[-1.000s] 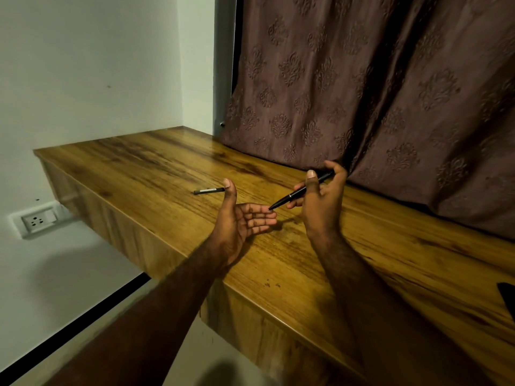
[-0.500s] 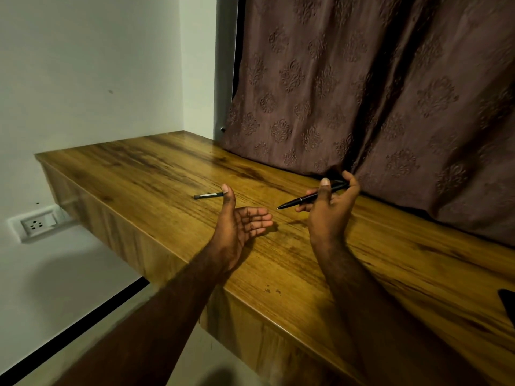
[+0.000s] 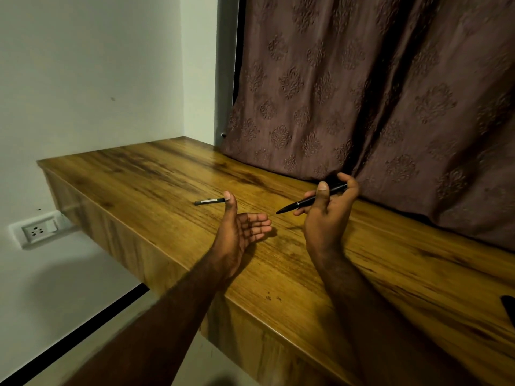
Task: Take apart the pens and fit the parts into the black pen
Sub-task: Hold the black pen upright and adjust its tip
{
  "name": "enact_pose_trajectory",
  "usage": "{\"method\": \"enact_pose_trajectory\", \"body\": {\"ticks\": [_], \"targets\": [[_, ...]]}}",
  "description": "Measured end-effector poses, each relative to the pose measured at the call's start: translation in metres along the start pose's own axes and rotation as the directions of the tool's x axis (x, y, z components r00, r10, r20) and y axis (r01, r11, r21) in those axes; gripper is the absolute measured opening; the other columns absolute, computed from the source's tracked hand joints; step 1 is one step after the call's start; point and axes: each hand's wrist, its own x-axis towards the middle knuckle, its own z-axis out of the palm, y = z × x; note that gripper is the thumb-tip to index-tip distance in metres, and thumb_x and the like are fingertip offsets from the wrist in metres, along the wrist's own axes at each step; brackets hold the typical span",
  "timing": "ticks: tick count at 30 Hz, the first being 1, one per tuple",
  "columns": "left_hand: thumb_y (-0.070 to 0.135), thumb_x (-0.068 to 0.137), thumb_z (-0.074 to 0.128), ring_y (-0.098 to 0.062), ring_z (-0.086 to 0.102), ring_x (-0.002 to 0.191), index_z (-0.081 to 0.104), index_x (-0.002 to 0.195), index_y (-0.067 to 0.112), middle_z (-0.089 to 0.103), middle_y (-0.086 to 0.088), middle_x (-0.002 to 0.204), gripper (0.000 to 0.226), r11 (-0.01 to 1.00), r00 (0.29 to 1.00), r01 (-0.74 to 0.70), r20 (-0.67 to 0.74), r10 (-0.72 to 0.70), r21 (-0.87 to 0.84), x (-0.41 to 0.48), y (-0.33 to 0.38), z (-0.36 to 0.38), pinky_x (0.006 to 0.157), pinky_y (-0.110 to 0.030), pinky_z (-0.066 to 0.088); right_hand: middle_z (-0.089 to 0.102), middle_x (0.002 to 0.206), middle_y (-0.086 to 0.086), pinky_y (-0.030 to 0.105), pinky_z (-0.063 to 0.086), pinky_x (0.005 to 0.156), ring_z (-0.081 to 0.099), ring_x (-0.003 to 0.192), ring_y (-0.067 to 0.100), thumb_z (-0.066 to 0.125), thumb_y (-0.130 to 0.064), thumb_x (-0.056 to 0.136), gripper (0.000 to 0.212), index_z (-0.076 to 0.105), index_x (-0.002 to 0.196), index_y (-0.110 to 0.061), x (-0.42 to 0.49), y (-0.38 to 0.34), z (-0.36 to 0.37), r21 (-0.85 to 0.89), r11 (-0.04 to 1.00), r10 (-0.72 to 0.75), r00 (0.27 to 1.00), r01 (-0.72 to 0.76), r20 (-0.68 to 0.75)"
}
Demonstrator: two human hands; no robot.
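Black slim pen (image 3: 310,201): one item, held above the wooden desk in the right hand (image 3: 327,218). Grip: thumb pressed across the barrel, fingers curled around the rear end. Pointed tip directed left and slightly down, toward the left hand, not touching it.

Left hand (image 3: 242,229): palm turned up and inward, fingers loosely spread, thumb raised; nothing in it. Hovers just above the desk surface, near the pen tip.

Second pen, dark grey with a pale band along the barrel (image 3: 209,201): lies flat on the desk, just beyond the left thumb, apart from both hands.

Brown wood-grain desk top (image 3: 156,174): wall-mounted slab, front edge toward the viewer.

Brown embossed curtain (image 3: 376,87): hangs behind the desk, hem resting on its rear edge.

White wall socket (image 3: 39,231): below the desk's left end.
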Motion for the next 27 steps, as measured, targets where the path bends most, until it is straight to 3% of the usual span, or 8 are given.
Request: {"method": "enact_pose_trajectory", "body": {"ticks": [7, 19, 23, 27], "targets": [[0.073, 0.083, 0.01, -0.036, 0.064, 0.104, 0.063, 0.104, -0.005, 0.067, -0.027, 0.108, 0.097, 1.0, 1.0, -0.004, 0.001, 0.004, 0.016, 0.0003, -0.0002, 0.0004, 0.092, -0.04, 0.048, 0.061, 0.078, 0.007, 0.032, 0.053, 0.045, 0.059, 0.049, 0.019, 0.04, -0.013, 0.103, 0.026, 0.035, 0.113, -0.037, -0.0034, -0.003, 0.0022, -0.005, 0.998, -0.055, 0.998, 0.055, 0.04], [0.072, 0.086, 0.009, -0.032, 0.066, 0.098, 0.064, 0.102, -0.005, 0.068, -0.024, 0.104, 0.095, 1.0, 1.0, -0.012, -0.002, 0.012, 0.021, 0.0003, -0.0008, 0.0006, 0.094, -0.041, 0.047, 0.062, 0.08, 0.008, 0.036, 0.054, 0.049, 0.06, 0.053, 0.023, 0.041, -0.017, 0.102, 0.023, 0.033, 0.122, -0.024, -0.0067, -0.0008, 0.0034, -0.012, 0.995, -0.095, 0.992, 0.096, 0.078], [0.072, 0.086, 0.01, -0.031, 0.067, 0.094, 0.064, 0.1, -0.005, 0.069, -0.024, 0.101, 0.096, 1.0, 1.0, -0.018, -0.001, 0.018, 0.019, -0.0004, -0.001, 0.0003, 0.091, -0.039, 0.049, 0.062, 0.078, 0.004, 0.035, 0.053, 0.048, 0.06, 0.05, 0.02, 0.042, -0.014, 0.102, 0.025, 0.035, 0.116, -0.034, -0.0067, -0.002, 0.0042, -0.023, 0.992, -0.118, 0.989, 0.121, 0.085], [0.073, 0.086, 0.01, -0.03, 0.066, 0.091, 0.065, 0.098, -0.006, 0.069, -0.024, 0.098, 0.096, 1.0, 1.0, -0.021, 0.003, 0.02, 0.02, -0.0001, -0.0012, 0.0001, 0.089, -0.039, 0.049, 0.061, 0.078, 0.002, 0.034, 0.054, 0.048, 0.06, 0.051, 0.018, 0.042, -0.016, 0.102, 0.025, 0.033, 0.119, -0.031, -0.0082, -0.0021, 0.0051, -0.028, 0.988, -0.146, 0.983, 0.15, 0.11]]}}
